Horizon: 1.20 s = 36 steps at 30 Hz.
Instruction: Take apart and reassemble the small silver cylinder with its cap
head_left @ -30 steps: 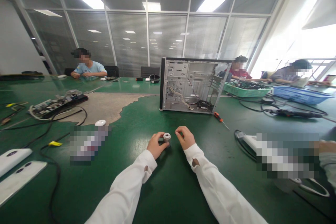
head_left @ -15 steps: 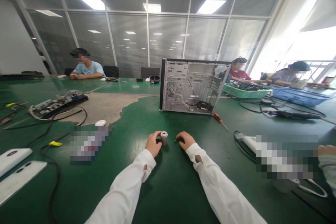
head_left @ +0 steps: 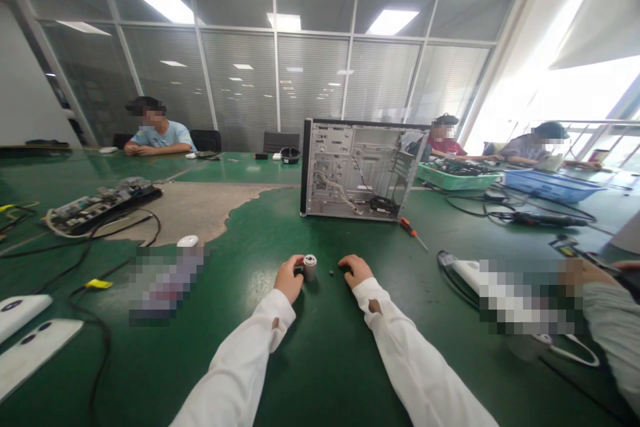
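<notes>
My left hand [head_left: 288, 279] has its thumb and fingers around the side of a small upright cylinder [head_left: 311, 269], pale grey with dark openings in its top; its exact kind is unclear. A tiny dark piece [head_left: 331, 273], perhaps a screw or nut, lies on the green table [head_left: 320, 327] to the right of the cylinder. Just right of that piece rests my right hand [head_left: 356, 269], fingers bent and apart, with nothing visible in it. Behind both hands stands an opened computer case [head_left: 363, 167] with wires inside. An orange-handled screwdriver [head_left: 409, 227] lies at its front right corner.
Far left are a power strip [head_left: 103, 207], black cables and two white phones [head_left: 37, 353]. A green basket [head_left: 460, 177] and a blue basket [head_left: 550, 185] stand back right. Another person's hand [head_left: 580, 277] reaches in at right. Co-workers sit across the table.
My right hand has let go of the tiny dark piece and drawn slightly away to the right. My left hand stays at the cylinder. The other person's arm has come further in at right.
</notes>
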### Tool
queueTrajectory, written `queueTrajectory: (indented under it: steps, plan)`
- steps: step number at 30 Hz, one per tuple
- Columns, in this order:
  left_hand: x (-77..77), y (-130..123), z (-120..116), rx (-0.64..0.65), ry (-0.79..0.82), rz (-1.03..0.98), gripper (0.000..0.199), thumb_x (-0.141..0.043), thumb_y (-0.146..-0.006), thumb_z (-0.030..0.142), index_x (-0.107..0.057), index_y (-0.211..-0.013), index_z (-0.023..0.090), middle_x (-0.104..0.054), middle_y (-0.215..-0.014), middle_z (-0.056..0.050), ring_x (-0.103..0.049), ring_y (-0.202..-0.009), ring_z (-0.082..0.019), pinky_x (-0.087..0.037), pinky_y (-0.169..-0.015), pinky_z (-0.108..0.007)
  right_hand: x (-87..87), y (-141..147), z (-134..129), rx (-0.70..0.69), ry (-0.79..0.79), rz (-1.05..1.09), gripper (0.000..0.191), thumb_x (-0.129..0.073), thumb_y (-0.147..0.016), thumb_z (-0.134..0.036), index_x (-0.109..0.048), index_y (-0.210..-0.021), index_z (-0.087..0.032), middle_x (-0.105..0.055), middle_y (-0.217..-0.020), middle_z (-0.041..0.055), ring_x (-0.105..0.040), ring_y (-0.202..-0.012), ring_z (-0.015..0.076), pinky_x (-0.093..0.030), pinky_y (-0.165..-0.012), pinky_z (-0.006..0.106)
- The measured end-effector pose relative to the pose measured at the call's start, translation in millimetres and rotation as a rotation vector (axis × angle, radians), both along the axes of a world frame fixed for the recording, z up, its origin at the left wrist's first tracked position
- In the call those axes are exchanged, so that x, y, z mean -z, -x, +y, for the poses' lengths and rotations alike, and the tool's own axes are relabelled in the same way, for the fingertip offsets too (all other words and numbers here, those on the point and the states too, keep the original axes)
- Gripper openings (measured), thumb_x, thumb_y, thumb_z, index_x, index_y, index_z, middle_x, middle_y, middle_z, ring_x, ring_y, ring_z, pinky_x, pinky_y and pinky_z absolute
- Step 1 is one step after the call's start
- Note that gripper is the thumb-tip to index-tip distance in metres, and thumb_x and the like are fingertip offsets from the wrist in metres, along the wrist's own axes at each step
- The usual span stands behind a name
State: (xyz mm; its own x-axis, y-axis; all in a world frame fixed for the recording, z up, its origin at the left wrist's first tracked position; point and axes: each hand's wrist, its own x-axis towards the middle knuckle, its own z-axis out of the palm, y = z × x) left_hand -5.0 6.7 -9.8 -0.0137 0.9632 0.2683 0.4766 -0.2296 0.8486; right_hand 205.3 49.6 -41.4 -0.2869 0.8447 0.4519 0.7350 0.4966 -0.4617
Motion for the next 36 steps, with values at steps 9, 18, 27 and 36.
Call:
queueTrajectory:
  steps: [9, 18, 27, 36]
  plan:
    - [-1.5, 3.3, 1.1, 0.007, 0.002, 0.019, 0.037, -0.04, -0.056, -0.003, -0.056, -0.084, 0.017, -0.062, -0.088, -0.004, -0.056, -0.086, -0.015, -0.041, -0.079, -0.029, -8.4, 14.2, -32.3, 0.089, -0.125, 0.106, 0.037, -0.042, -0.055, -0.006, -0.053, -0.089, -0.016, -0.053, -0.092, 0.0071, -0.046, -0.086, 0.0203, -0.04, -0.075, 0.037]
    - [-4.6, 0.0, -3.8, 0.214, 0.036, -0.06, 0.034, -0.037, -0.055, -0.003, -0.059, -0.071, 0.016, -0.065, -0.071, 0.0, -0.06, -0.071, -0.012, -0.045, -0.073, -0.026, -31.9, 55.8, -87.8, -0.049, -0.202, 0.073, 0.051, -0.047, -0.067, -0.016, -0.038, -0.116, -0.022, -0.048, -0.105, 0.0085, -0.043, -0.095, 0.0214, -0.04, -0.079, 0.038]
    - [-10.7, -4.1, -11.1, 0.327, 0.047, -0.065, 0.038, -0.037, -0.054, -0.001, -0.057, -0.082, 0.014, -0.066, -0.073, -0.002, -0.06, -0.073, -0.013, -0.045, -0.072, -0.027, -43.6, 14.3, -132.8, 0.067, -0.184, -0.021, 0.035, -0.048, -0.069, -0.021, -0.047, -0.104, -0.021, -0.054, -0.094, 0.0064, -0.049, -0.086, 0.0185, -0.043, -0.075, 0.033]
    - [-7.0, -0.3, -2.2, 0.227, 0.046, 0.0, 0.031, -0.039, -0.059, 0.007, -0.057, -0.082, 0.016, -0.066, -0.07, 0.0, -0.06, -0.071, -0.013, -0.044, -0.069, -0.026, -21.3, -131.0, -207.1, 0.652, -0.207, -0.117, 0.037, -0.041, -0.07, -0.039, -0.048, -0.101, -0.022, -0.058, -0.09, 0.0061, -0.055, -0.07, 0.0176, -0.045, -0.066, 0.031]
